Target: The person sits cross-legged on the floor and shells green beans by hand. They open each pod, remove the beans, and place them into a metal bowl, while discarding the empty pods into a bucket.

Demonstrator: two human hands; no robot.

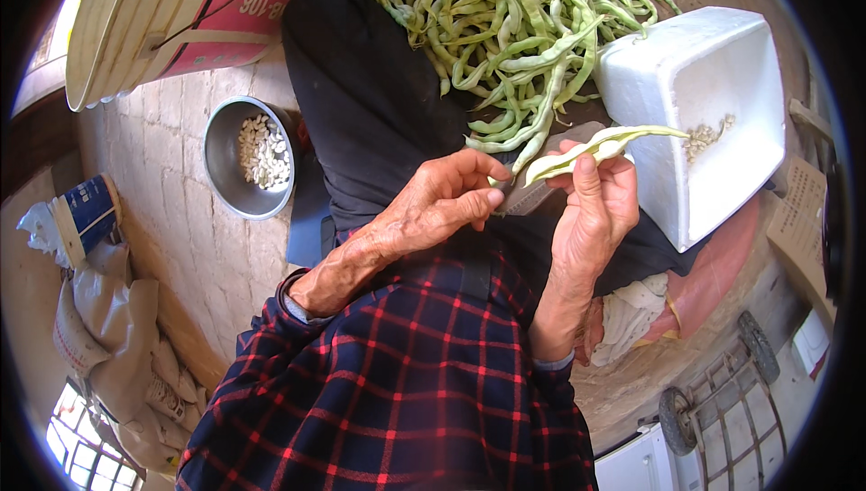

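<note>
My right hand (599, 196) holds a pale green bean pod (605, 142) between thumb and fingers; the pod looks split along its length. Close to the pod's left end is my left hand (450, 200), its thumb and fingers curled near each other; a small pale green bit shows at the fingertips, and whether it is gripped is unclear. Beyond the hands lies a big heap of green bean pods (514, 24). At the left, a grey metal bowl (211, 152) contains shelled white beans (264, 152). To the right, a white foam box (636, 78) stands tilted, with small pale pieces inside.
A large pink and cream container (183, 24) stands at the upper left on the brick floor (189, 247). Sacks (122, 349) are stacked along the left wall. A wheeled metal cart (727, 403) and a cardboard box (798, 220) are at the right.
</note>
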